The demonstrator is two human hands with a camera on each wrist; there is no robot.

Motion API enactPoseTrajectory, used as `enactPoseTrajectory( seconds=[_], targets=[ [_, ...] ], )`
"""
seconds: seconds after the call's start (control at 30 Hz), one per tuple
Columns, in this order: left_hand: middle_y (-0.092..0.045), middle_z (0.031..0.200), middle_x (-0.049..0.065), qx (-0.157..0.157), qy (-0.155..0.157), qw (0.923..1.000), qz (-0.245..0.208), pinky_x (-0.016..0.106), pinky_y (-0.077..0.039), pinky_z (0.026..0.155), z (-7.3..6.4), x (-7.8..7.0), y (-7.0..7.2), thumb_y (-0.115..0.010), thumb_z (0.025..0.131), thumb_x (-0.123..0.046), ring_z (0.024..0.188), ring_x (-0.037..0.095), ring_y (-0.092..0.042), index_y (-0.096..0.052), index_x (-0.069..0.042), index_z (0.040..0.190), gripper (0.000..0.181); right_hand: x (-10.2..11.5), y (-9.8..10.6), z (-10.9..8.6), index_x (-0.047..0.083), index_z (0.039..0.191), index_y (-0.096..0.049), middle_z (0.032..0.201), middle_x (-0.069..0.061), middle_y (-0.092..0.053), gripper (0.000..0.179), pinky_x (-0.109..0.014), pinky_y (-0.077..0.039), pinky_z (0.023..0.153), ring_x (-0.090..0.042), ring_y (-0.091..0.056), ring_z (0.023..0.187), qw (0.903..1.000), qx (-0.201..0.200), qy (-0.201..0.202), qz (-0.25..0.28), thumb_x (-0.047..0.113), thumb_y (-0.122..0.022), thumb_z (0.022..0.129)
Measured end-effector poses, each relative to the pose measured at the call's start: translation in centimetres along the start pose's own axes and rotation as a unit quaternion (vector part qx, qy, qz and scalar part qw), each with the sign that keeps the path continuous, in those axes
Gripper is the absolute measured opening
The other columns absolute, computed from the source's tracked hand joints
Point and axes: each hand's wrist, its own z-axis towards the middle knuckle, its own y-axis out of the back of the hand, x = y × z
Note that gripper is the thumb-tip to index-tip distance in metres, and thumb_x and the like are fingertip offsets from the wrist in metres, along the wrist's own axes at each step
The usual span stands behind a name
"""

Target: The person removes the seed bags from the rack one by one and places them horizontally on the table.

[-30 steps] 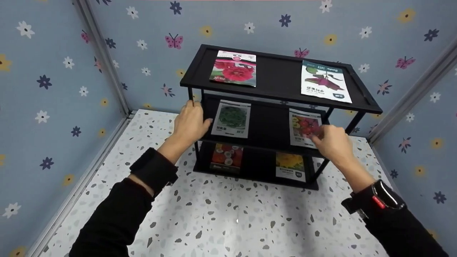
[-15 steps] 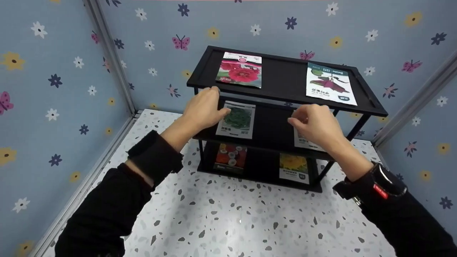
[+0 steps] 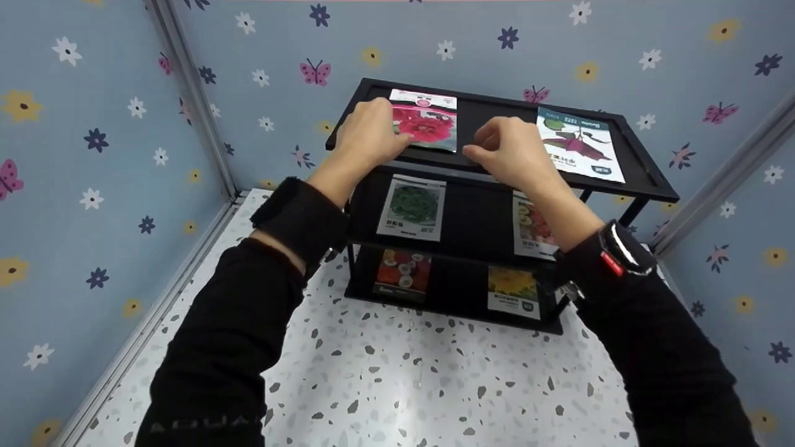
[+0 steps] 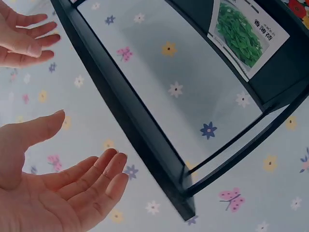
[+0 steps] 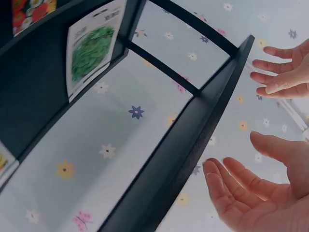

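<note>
My left hand [image 3: 371, 133] hovers over the left end of the black rack's top shelf [image 3: 469, 115], in front of a seed packet with pink-red flowers [image 3: 428, 127]. To its right, my right hand [image 3: 515, 152] is above the same shelf, beside a white packet with a purple plant [image 3: 581, 149] and partly over its left edge. In the left wrist view, the left hand [image 4: 72, 193] has relaxed fingers around nothing. The right wrist view shows the right hand [image 5: 251, 188] loosely bent, also holding nothing.
On the middle shelf lie a green-leaf packet [image 3: 412, 208] and a red-and-yellow one [image 3: 528, 230], partly behind the right forearm. The bottom shelf bears an orange-red packet [image 3: 404, 273] and a yellow-flower packet [image 3: 512, 288]. Flower-patterned walls [image 3: 435, 31] enclose the speckled floor [image 3: 397, 372].
Both hands have risen from middle-shelf height to above the top shelf. The right hand has also moved left, uncovering much of the red-and-yellow packet. The packets stay in place.
</note>
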Motion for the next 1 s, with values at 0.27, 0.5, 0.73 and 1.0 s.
enactPoseTrajectory(
  seconds=[0.27,0.5,0.73,1.0],
  targets=[
    [-0.053,0.092,0.006,-0.031,0.032,0.9978,-0.049,0.023,-0.034,0.058,2.4,0.3,-0.9,-0.055,0.089,-0.029,0.068,0.013,-0.044,-0.052,-0.007,0.090,0.022,0.4,-0.7,3.0,0.002,0.128,-0.044,0.125,-0.016,-0.047,0.051,-0.036,-0.041,0.091,-0.027,-0.048,0.110,0.9937,0.013,-0.069,0.088,0.032,-0.056,0.089],
    [-0.049,0.121,0.011,-0.035,0.061,0.9914,-0.110,0.023,-0.042,0.083,3.6,0.2,-1.3,-0.054,0.090,-0.027,0.107,0.019,-0.049,-0.046,-0.001,0.125,0.044,0.4,-1.1,4.4,0.000,0.137,-0.030,0.136,-0.013,-0.035,0.060,-0.022,-0.044,0.086,-0.023,-0.044,0.117,0.9574,0.027,-0.143,0.249,0.027,-0.056,0.089],
    [-0.044,0.130,0.009,-0.025,0.104,0.9824,-0.153,0.021,-0.040,0.083,4.2,-0.1,-1.0,-0.054,0.089,-0.025,0.112,0.016,-0.045,-0.038,-0.003,0.133,0.051,0.3,-1.4,5.1,0.002,0.137,-0.030,0.136,-0.014,-0.035,0.056,-0.023,-0.045,0.086,-0.024,-0.045,0.117,0.9041,0.023,-0.193,0.381,0.019,-0.054,0.090],
    [-0.047,0.127,0.007,-0.016,0.147,0.9677,-0.205,0.023,-0.036,0.070,4.2,0.0,-0.4,-0.057,0.088,-0.024,0.103,0.015,-0.047,-0.042,-0.005,0.131,0.049,-0.6,-1.4,5.4,-0.001,0.127,-0.041,0.109,-0.014,-0.049,0.044,-0.019,-0.050,0.063,-0.015,-0.055,0.076,0.8584,-0.004,-0.226,0.461,0.013,-0.057,0.088]
  ],
)
